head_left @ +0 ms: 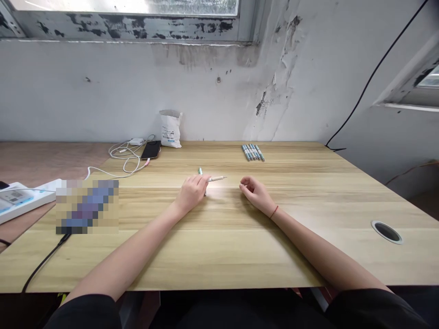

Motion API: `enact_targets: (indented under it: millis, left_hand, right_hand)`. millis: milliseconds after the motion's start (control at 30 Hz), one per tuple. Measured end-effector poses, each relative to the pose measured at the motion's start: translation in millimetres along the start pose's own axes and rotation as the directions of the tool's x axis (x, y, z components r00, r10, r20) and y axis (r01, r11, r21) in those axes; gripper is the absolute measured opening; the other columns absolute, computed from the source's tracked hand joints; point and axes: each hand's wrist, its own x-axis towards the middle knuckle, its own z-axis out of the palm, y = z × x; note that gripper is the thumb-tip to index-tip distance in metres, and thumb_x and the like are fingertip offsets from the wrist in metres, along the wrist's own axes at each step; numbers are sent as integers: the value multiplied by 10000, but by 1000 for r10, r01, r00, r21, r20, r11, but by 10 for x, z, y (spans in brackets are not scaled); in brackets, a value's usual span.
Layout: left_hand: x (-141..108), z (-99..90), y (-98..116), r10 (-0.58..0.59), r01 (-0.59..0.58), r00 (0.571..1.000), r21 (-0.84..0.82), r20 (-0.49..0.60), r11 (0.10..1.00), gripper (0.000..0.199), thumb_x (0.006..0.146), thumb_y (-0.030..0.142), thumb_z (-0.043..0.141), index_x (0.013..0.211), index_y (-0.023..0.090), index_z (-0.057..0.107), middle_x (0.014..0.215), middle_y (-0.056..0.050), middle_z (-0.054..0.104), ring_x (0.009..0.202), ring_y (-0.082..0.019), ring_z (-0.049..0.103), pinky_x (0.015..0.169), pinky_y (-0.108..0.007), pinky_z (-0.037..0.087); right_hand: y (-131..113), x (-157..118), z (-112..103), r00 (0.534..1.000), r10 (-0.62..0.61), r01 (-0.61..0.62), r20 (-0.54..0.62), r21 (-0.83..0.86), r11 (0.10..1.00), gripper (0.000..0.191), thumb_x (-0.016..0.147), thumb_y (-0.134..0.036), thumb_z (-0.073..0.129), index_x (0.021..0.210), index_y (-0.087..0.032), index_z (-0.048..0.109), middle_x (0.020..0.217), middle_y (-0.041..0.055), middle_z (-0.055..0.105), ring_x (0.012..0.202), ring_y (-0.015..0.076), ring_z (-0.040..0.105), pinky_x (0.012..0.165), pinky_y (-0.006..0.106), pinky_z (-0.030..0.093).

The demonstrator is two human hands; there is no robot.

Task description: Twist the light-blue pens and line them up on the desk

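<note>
White packet (170,130): stands at the far side of the wood-grain desk (219,256), near the wall (137,91); what it contains is hidden from me.
Round insert (387,232): set into the desktop on the right, a pale ring about a dark centre.
Near edge: passes under my forearms.
Room for moving: wood grain runs from my right hand (255,195) out to the right edge, broken by the insert; a short stretch of desktop parts my two hands.
Left side: a phone (151,150) lies beside the packet, plugged into a white cable (106,172).
Packet print: small dark lines and a blue mark, too small to read.
Pen row (253,152): far, right of the middle, blue pens side by side with pale bands; any lettering is illegible.
Left hand (192,193): my fingers are clamped on a pale pen (216,178), its tip pointing right.
Green-ended pen (200,171): crosses beneath that hand; whether I grip it too, I cannot tell.
Right fingertips: curled near the thumb, a small pale bit showing there; I cannot tell whether they pinch it.
</note>
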Motion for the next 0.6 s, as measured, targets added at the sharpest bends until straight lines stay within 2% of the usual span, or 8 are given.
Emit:
enact_targets:
  millis: [200,467,600]
  left_hand:
    - [-22,52,24,8,-8,1000,4,8,1000,164,919,231,438,1044,185,534,897,-51,645,807,-179,577,694,-304,368]
    - [-21,-1,62,32,-31,999,-73,20,997,186,920,263,457,1071,227,558,993,-26,648,878,-162,583,742,-290,377]
    - [-13,-18,73,45,-41,999,-122,27,992,217,936,289,424,1086,218,564,980,-39,654,918,-153,590,773,-289,384]
  right_hand:
    - [12,2,8,1000,14,-14,-17,36,999,190,803,-355,498,891,-189,526,750,22,586,563,127,510,515,254,417]
    - [-18,-25,19,998,-53,53,-15,-2,999,144,819,-322,499,876,-197,542,718,8,580,565,122,509,530,247,417]
    - [-42,-45,61,997,-78,78,16,3,997,177,826,-339,504,918,-203,571,771,21,624,566,122,543,527,248,437]
